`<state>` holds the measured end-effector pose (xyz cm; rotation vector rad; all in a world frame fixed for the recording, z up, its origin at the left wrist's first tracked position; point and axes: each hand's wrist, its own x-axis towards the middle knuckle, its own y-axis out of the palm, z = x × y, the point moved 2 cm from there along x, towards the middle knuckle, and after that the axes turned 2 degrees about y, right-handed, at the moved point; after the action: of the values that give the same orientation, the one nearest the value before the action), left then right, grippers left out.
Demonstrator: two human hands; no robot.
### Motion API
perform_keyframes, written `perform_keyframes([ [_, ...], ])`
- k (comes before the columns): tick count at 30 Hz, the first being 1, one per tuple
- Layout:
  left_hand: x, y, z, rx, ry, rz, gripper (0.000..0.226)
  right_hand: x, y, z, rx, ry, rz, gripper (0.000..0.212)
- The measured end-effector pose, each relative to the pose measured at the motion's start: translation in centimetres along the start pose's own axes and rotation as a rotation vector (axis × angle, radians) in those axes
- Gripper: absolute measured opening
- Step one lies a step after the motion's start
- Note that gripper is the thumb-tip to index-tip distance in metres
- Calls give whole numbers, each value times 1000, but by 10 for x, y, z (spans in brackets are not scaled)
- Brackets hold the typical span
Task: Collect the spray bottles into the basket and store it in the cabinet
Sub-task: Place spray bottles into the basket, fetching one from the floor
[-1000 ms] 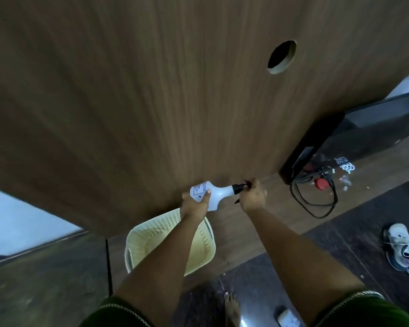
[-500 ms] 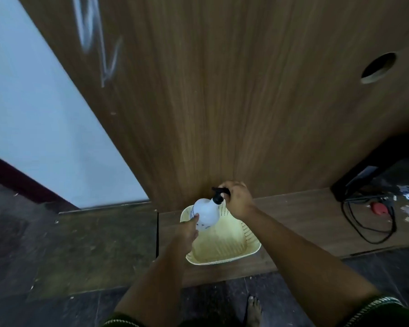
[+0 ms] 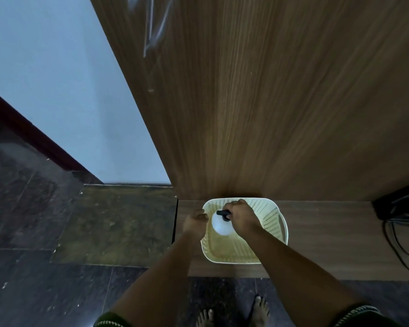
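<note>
1. Spray bottle [image 3: 221,224]: white body, black trigger head [image 3: 223,213], held upright inside the rim of the cream basket [image 3: 273,215]. Seen almost straight down its length, so long axis runs near vertical, head up, base toward the basket floor. Whether the base already touches that floor: cannot tell, hidden by the body itself.

2. Right hand [image 3: 242,218]: closed around the neck and trigger head, fingers wrapped from the right side. Bears the bottle. Directly above the basket's left half.

3. Left hand [image 3: 195,222]: just outside the basket's left wall, fingers loosely curled, tips at or near the rim beside the bottle. Not gripping the bottle. Contact with the rim probable but not confirmed.

4. Basket: set on the low wooden ledge [image 3: 321,241], its far side against the upright wooden panel [image 3: 269,114]. No other bottle visible inside; lower floor area bare.

5. Deciding relation: bottle sits straight below the right hand and within the basket walls, toward the left rear corner. Judged step: lowering and release. Remaining travel appears short and purely downward; no sideways correction judged necessary.

6. Nearer hand for the release: right, already holding. Left better placed to steady the basket wall.

7. Risk, as judged: tall bottle released upright near the wall may tip against it.

8. Other items noted: black cables [image 3: 401,244] at far right of the ledge, well apart from the basket.
</note>
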<state>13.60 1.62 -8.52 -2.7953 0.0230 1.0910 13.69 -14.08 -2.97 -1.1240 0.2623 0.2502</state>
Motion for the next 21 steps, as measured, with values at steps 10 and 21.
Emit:
perform_keyframes([
  [10, 16, 14, 17, 189, -5, -20, 32, 23, 29, -4, -27, 39, 62, 22],
  [21, 22, 28, 16, 60, -65, -10, 36, 32, 23, -3, -32, -9, 51, 21],
])
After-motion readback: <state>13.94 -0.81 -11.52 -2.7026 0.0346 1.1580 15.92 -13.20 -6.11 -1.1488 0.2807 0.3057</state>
